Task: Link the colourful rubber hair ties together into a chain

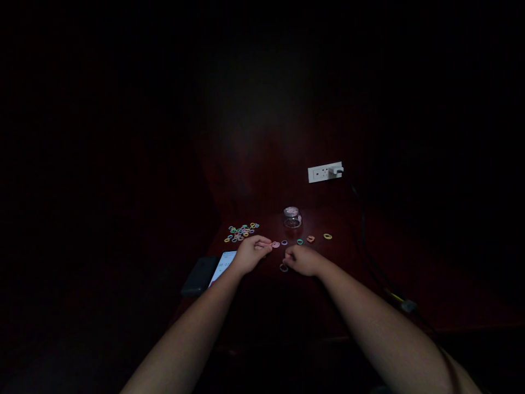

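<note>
My left hand [253, 255] reaches over the dark table with its fingers stretched out, the tips at a small group of pink hair ties [276, 244]. Opposite it, my right hand [302, 260] is closed, thumb and fingers pressed together; what they hold, if anything, is hidden. Just below those fingertips is a purplish hair tie [284, 268], and I cannot tell whether they grip it. Beyond the hands, a purple hair tie [284, 242], a green one [299, 241], an orange group [310, 239] and a yellow one [327, 236] lie in a row.
Many mixed hair ties [241, 232] are spread at the back left. A clear jar [292, 218] stands behind the row. A lit phone [223, 266] and a dark box-like object [200, 275] lie left. A wall socket [320, 174] holds a plug; a cable [371, 262] runs along the right.
</note>
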Demonstrator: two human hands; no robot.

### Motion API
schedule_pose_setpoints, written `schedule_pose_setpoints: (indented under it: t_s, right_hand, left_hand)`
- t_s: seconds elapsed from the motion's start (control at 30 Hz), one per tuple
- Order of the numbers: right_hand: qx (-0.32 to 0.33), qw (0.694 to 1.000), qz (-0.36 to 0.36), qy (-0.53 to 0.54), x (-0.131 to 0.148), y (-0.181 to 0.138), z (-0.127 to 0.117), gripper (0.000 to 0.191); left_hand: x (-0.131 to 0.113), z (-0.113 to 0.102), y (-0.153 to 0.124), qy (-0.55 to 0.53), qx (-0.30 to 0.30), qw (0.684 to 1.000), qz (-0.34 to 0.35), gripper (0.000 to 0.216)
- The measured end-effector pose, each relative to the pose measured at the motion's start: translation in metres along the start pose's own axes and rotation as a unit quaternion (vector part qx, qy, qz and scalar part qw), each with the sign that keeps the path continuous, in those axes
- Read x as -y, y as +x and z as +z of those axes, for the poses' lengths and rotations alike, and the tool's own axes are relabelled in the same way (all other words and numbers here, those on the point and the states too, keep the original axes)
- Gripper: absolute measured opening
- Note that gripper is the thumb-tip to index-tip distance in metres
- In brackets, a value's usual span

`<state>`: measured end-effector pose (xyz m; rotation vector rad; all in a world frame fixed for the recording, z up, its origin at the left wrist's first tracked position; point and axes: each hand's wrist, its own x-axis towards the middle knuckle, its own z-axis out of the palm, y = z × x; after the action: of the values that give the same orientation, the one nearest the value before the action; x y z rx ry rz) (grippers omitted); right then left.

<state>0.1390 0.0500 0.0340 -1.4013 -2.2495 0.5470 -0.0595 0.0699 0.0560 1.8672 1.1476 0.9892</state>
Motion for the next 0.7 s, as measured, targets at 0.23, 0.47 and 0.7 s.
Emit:
schedule_pose_setpoints:
  t_s: [0.23,0.47,0.7]
  right_hand:
    - [-0.046,0.987,0.013,0.151,-0.009,-0.009,0.001,0.02]
    - [-0.09,0.99,0.005,0.109,-0.007,-0.019,0.007,0.015]
    - [-0.11,0.993,-0.047,-0.016,0.016,-0.031,0.019,0.011]
  left_hand:
    - [0.009,0.027,-0.037,-0.064,-0.041,0.997,0.017,0.027]
    - [0.02,0.024,-0.06,-0.042,-0.092,0.995,-0.004,0.022]
    - [0.014,0.029,-0.069,0.051,-0.097,0.994,0.001,0.021]
